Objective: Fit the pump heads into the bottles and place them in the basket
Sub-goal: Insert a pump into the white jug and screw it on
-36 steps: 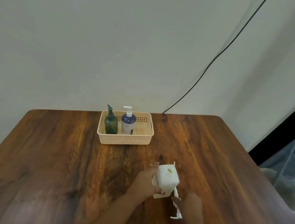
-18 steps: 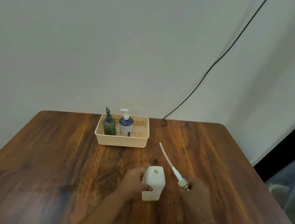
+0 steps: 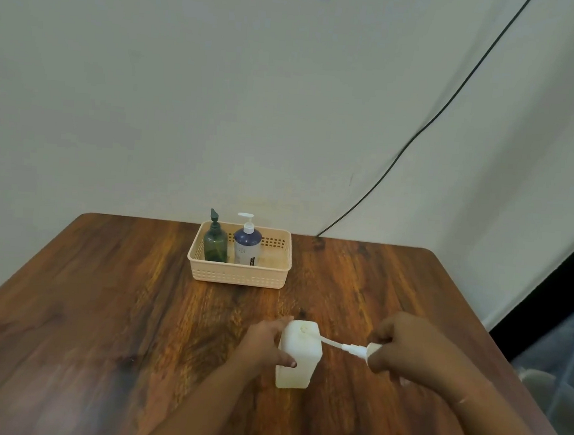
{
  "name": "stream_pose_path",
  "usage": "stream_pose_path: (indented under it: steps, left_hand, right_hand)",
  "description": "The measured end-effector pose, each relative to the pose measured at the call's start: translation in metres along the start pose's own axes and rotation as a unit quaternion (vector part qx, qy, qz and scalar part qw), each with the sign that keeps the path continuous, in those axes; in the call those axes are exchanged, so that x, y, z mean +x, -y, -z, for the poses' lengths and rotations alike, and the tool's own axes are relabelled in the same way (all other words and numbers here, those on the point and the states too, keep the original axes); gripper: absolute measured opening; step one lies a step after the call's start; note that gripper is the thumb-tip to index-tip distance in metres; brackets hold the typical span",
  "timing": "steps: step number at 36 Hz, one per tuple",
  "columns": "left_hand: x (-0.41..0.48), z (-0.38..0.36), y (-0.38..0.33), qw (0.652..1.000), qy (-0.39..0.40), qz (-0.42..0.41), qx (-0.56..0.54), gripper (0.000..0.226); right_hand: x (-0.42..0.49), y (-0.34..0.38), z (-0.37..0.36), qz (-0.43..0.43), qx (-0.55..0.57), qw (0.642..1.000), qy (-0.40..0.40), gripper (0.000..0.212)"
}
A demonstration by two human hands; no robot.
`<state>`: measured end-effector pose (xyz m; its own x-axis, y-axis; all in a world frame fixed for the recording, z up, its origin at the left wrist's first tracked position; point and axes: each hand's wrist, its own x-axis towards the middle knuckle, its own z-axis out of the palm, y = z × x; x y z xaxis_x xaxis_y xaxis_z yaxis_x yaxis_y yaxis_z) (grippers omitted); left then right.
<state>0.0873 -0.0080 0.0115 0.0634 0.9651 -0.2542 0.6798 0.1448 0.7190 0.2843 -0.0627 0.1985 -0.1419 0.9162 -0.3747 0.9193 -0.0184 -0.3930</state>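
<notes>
A white square bottle [image 3: 296, 359] stands upright on the wooden table [image 3: 100, 305], gripped from the left by my left hand [image 3: 265, 344]. My right hand [image 3: 405, 350] holds a white pump head [image 3: 354, 349] tilted sideways, its tube tip lying at the bottle's top opening. Further back sits a beige basket [image 3: 240, 275] holding a green bottle [image 3: 215, 242] and a blue bottle [image 3: 247, 245], both with pump heads on.
A black cable [image 3: 423, 128] runs down the wall to the table's back edge. The table's right edge borders a dark gap and a pale object [image 3: 540, 385] on the floor.
The pump head's tube swung from pointing up and away to lying across with its tip at the bottle's opening. My right hand moved right and up. The view tilted slightly.
</notes>
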Motion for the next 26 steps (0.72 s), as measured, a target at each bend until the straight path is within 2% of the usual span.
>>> stream_pose_path:
  steps: [4,8,13,19,26]
  left_hand:
    - [0.001,0.0,0.0,1.0,0.003,-0.011,0.014,0.087]
    - [0.0,0.002,-0.002,0.999,0.003,-0.025,0.03,0.087]
    - [0.001,0.008,-0.002,0.998,0.013,-0.037,0.043,0.087]
    - [0.001,0.009,-0.002,0.998,0.013,-0.053,0.038,0.074]
    - [0.002,0.01,-0.001,0.997,0.005,-0.068,0.028,0.066]
  right_hand:
    - [0.027,0.019,0.006,-0.003,-0.009,1.0,0.002,0.01]
    - [0.066,0.041,-0.003,-0.009,-0.1,0.995,-0.012,0.009]
    - [0.11,0.064,-0.037,0.031,-0.19,0.981,-0.013,0.03]
    - [0.128,0.064,-0.067,0.086,-0.239,0.967,-0.022,0.038]
    - [0.126,0.066,-0.078,0.122,-0.249,0.96,-0.037,0.022]
